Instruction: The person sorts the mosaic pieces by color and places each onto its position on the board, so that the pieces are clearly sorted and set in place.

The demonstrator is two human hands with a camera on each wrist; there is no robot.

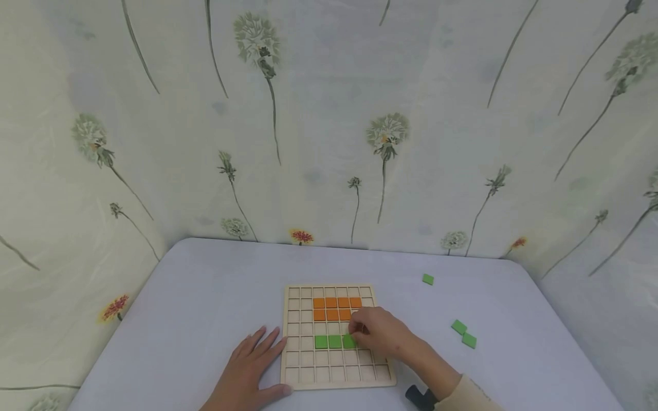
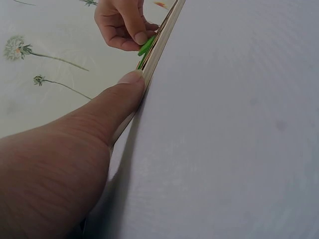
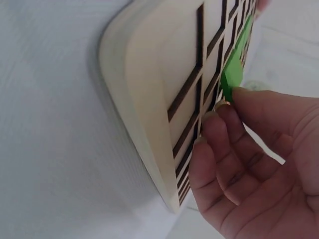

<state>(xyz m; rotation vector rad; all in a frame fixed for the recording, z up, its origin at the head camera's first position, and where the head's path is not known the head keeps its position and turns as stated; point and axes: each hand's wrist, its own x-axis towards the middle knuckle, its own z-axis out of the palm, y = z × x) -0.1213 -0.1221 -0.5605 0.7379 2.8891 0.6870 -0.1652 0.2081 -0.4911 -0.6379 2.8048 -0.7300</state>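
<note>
A wooden grid board [image 1: 306,376] lies on the table, with rows of orange tiles [image 1: 332,309] in its upper cells. Below them, green tiles [image 1: 328,342] form a row. My right hand [image 1: 382,332] pinches a green tile [image 1: 349,341] at that row's right end; the right wrist view shows this tile [image 3: 232,77] tilted against the grid, under the thumb and fingertips. My left hand [image 1: 248,365] rests at the board's left side, fingers spread. In the left wrist view its thumb [image 2: 112,102] touches the board's edge.
Three loose green tiles lie on the white tabletop [image 1: 205,285] right of the board: one far tile [image 1: 428,279] and a nearer pair [image 1: 464,333] close together. A dark object [image 1: 418,396] sits by the right wrist. Flower-patterned cloth [image 1: 319,142] hangs behind the table.
</note>
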